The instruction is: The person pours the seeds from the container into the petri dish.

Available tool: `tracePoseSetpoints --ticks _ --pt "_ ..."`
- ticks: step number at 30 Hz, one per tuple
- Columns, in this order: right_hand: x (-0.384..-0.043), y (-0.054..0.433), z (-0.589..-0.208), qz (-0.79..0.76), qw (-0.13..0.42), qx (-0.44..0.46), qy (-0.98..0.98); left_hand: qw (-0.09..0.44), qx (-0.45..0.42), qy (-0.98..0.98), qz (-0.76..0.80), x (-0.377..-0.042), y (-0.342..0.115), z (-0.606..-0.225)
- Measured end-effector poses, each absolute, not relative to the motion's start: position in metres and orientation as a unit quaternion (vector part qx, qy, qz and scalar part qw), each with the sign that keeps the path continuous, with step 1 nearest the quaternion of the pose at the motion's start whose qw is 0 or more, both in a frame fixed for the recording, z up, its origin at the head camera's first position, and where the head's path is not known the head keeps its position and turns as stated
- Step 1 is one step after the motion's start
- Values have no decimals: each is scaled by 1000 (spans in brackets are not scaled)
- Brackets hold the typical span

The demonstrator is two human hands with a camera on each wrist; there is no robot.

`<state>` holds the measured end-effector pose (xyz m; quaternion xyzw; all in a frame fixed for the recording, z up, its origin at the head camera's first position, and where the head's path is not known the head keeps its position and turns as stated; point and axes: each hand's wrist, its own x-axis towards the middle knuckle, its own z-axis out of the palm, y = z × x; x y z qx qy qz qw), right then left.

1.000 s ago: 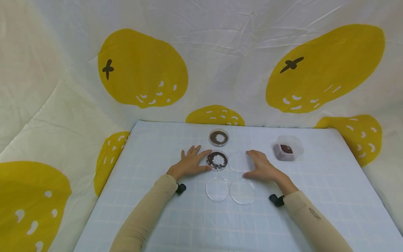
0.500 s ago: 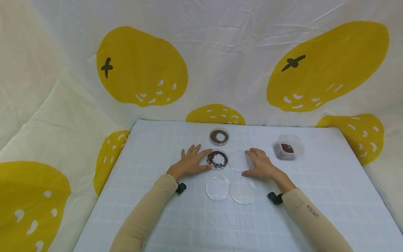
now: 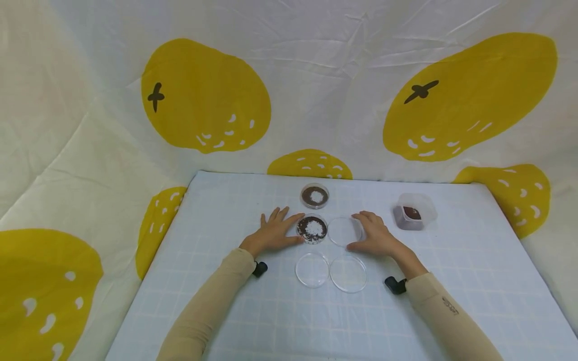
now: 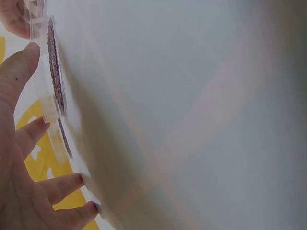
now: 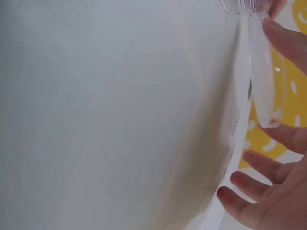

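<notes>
Left of centre in the head view, my left hand [image 3: 273, 234] spans a clear petri dish [image 3: 312, 229] of dark brown granules with a white patch. Its thumb and index finger are at opposite sides of the rim, the other fingers spread out on the table. Right beside this dish, a clear round petri dish lid [image 3: 344, 231] is held between the thumb and index finger of my right hand [image 3: 375, 235]. The right wrist view shows that lid [image 5: 263, 81] edge-on, with the remaining fingers off it.
Two clear round dish pieces, one on the left [image 3: 312, 270] and one on the right [image 3: 348, 275], lie nearer me. Behind stands another filled petri dish [image 3: 314, 196]. A clear plastic tub [image 3: 408, 219] with brown material sits at right. A patterned cloth [image 3: 316, 100] hangs behind the table.
Over the last second both hands stay nearly in place around the dish and lid. The whole view shifts very slightly; nothing has been let go.
</notes>
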<state>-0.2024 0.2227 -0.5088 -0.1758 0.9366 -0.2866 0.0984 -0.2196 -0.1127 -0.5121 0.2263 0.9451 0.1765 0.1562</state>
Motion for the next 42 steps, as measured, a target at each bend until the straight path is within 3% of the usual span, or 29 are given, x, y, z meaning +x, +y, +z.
tracePoseSetpoints --ticks 20,42 --pt "-201 215 -500 -388 45 -208 897 155 226 946 174 -223 -113 -518" --pt "-208 192 -491 -415 67 -246 874 160 221 947 170 -222 -113 -516"
